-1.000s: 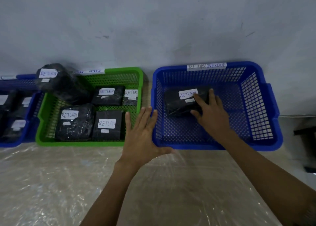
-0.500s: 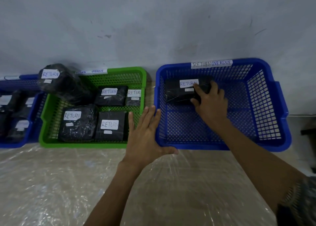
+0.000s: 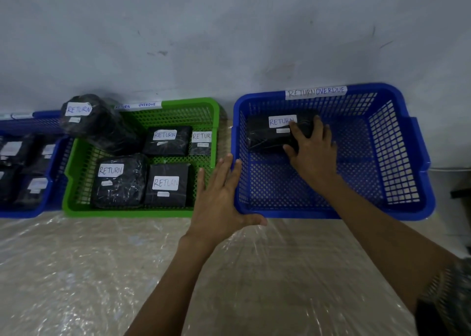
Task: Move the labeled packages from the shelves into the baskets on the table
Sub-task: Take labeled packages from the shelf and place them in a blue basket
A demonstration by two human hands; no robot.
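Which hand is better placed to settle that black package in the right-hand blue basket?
Probably the right hand: it holds the package inside the blue basket; left hand is outside, flat against its corner.

A pale grey painted wall (image 3: 229, 30) filled the far side, marked by small dark scuffs (image 3: 159, 53) left of centre and thin scratches (image 3: 386, 44) toward the right. A crinkled sheet of clear plastic (image 3: 76, 272) lay spread across the near side, glinting in places. At the right edge a thin white cable (image 3: 451, 168) ran low against the wall, above a dark object (image 3: 461, 191) too blurred to identify.
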